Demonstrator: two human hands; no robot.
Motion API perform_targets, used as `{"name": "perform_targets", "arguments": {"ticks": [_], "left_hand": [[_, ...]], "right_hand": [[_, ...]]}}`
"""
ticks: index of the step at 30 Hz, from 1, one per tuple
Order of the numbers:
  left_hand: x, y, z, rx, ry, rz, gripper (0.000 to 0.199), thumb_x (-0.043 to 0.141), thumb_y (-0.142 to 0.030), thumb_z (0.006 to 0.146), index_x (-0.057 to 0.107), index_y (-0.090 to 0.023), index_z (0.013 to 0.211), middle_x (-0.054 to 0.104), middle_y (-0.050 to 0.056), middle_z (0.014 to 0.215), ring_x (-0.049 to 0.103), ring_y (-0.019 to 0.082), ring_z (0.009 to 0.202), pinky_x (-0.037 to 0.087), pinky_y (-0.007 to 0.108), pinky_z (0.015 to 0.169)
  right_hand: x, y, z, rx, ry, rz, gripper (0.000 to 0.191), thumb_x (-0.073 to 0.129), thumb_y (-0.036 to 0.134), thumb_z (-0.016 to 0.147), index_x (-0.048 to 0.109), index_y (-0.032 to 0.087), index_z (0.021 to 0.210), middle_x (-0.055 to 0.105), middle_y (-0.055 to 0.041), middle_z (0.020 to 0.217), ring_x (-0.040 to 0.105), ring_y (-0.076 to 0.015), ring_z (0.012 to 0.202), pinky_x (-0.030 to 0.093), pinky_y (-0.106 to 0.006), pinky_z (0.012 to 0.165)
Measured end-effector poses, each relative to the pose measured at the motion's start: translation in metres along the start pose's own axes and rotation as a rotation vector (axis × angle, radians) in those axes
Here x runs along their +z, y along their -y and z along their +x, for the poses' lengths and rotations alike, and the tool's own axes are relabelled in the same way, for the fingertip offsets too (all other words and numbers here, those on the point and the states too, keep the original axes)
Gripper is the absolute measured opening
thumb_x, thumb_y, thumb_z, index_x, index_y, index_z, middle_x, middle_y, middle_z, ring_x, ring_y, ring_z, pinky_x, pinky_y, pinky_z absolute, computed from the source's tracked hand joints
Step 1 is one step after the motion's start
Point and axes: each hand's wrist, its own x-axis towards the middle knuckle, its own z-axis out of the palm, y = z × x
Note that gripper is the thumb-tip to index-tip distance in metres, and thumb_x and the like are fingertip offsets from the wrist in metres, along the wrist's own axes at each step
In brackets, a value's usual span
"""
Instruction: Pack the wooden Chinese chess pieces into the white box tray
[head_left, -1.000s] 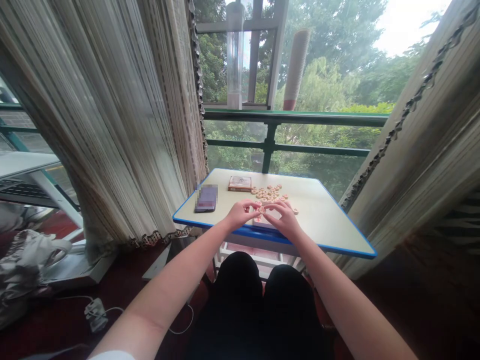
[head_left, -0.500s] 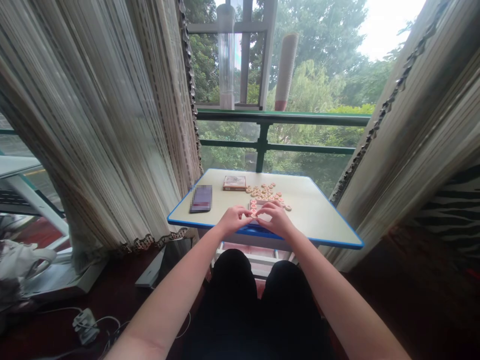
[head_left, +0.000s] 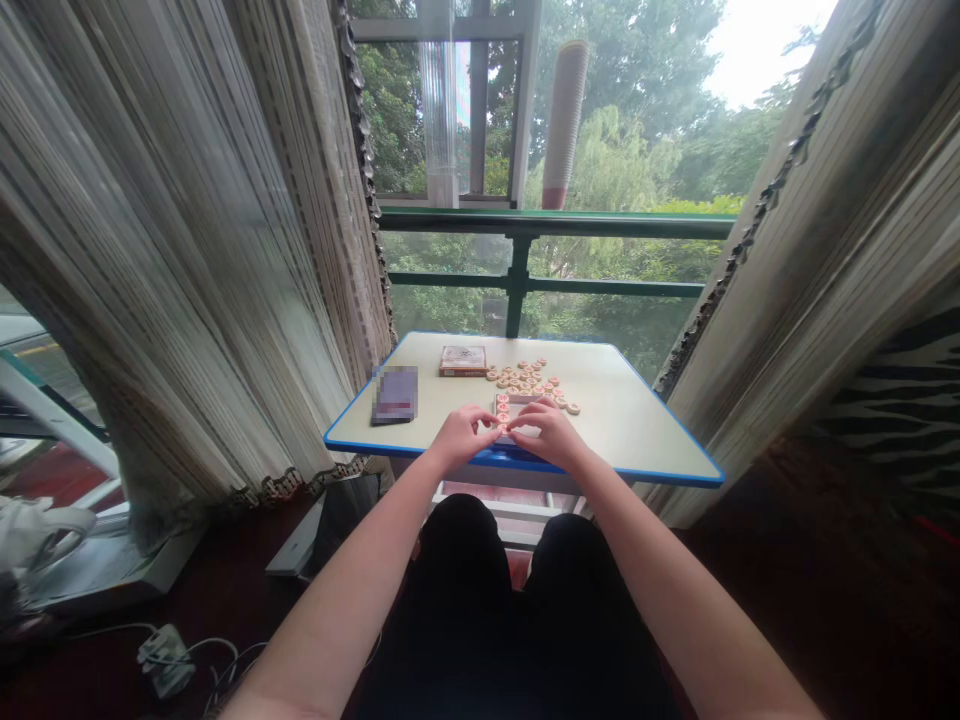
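Both hands meet over the near left corner of a shallow open box (head_left: pixel 531 399) on the small table. My left hand (head_left: pixel 466 436) reaches in from the left, its thumb and index finger closed on the edge of a round Chinese chess piece (head_left: pixel 503 429). From the right, my right hand (head_left: pixel 553 434) has its fingertips at the same piece, and its fingers hide much of the box. A column of red-marked pieces (head_left: pixel 503 408) lies along the box's left side. Beyond the box, several loose round pieces (head_left: pixel 525 377) are scattered on the tabletop.
The cream table (head_left: pixel 645 430) has a blue edge. A flat box lid or case (head_left: pixel 463 361) lies at the back left, and a dark, blurred phone-like slab (head_left: pixel 395 395) at the left. A green railing (head_left: pixel 555 224) runs behind, with curtains (head_left: pixel 255 220) at the sides.
The piece at the fingertips has gone from slightly raised to lying lower in the box corner. Both hands stay close together there. The whole view has shifted slightly.
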Motion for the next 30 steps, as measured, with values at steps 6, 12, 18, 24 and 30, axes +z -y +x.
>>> {"name": "perform_targets", "arguments": {"ticks": [6, 12, 18, 24, 30], "left_hand": [[-0.001, 0.003, 0.0, 0.016, 0.005, -0.026, 0.019, 0.061, -0.032, 0.073, 0.071, -0.017, 0.08, 0.062, 0.002, 0.074, 0.048, 0.01, 0.059, 0.041, 0.023, 0.06], [0.0, 0.005, 0.001, -0.01, 0.009, -0.06, 0.02, 0.056, -0.027, 0.075, 0.071, -0.017, 0.083, 0.064, 0.003, 0.079, 0.054, 0.012, 0.067, 0.043, 0.023, 0.063], [0.0, 0.01, 0.002, -0.115, -0.07, -0.169, 0.026, 0.055, -0.028, 0.074, 0.069, -0.015, 0.091, 0.063, 0.004, 0.082, 0.05, 0.01, 0.062, 0.043, 0.023, 0.062], [-0.001, 0.012, 0.009, -0.3, -0.1, -0.418, 0.035, 0.061, -0.033, 0.068, 0.067, -0.012, 0.096, 0.062, 0.005, 0.08, 0.049, 0.01, 0.059, 0.039, 0.022, 0.054], [-0.016, 0.008, 0.024, -0.344, -0.103, -0.599, 0.038, 0.064, -0.036, 0.067, 0.067, -0.011, 0.096, 0.06, 0.002, 0.067, 0.046, 0.008, 0.056, 0.036, 0.021, 0.054]], "right_hand": [[-0.002, 0.002, -0.001, -0.004, 0.011, -0.018, 0.015, 0.061, 0.034, 0.078, 0.072, 0.023, 0.08, 0.064, -0.0052, 0.076, 0.052, -0.019, 0.081, 0.044, -0.034, 0.077], [-0.004, 0.008, 0.0, -0.028, -0.002, -0.021, 0.016, 0.06, 0.033, 0.079, 0.071, 0.023, 0.08, 0.065, -0.0051, 0.074, 0.052, -0.018, 0.075, 0.045, -0.033, 0.073], [-0.006, 0.011, 0.0, 0.01, -0.062, 0.028, 0.016, 0.06, 0.033, 0.077, 0.07, 0.02, 0.075, 0.065, -0.0059, 0.072, 0.054, -0.0181, 0.074, 0.046, -0.033, 0.073], [-0.017, 0.008, 0.0, 0.301, -0.158, 0.282, 0.023, 0.058, 0.036, 0.078, 0.069, 0.018, 0.071, 0.066, -0.0053, 0.071, 0.058, -0.0167, 0.07, 0.046, -0.029, 0.066], [-0.035, -0.012, 0.02, 0.546, -0.083, 0.54, 0.029, 0.059, 0.041, 0.075, 0.071, 0.016, 0.085, 0.07, -0.0063, 0.083, 0.062, -0.0172, 0.077, 0.047, -0.029, 0.071]]}}
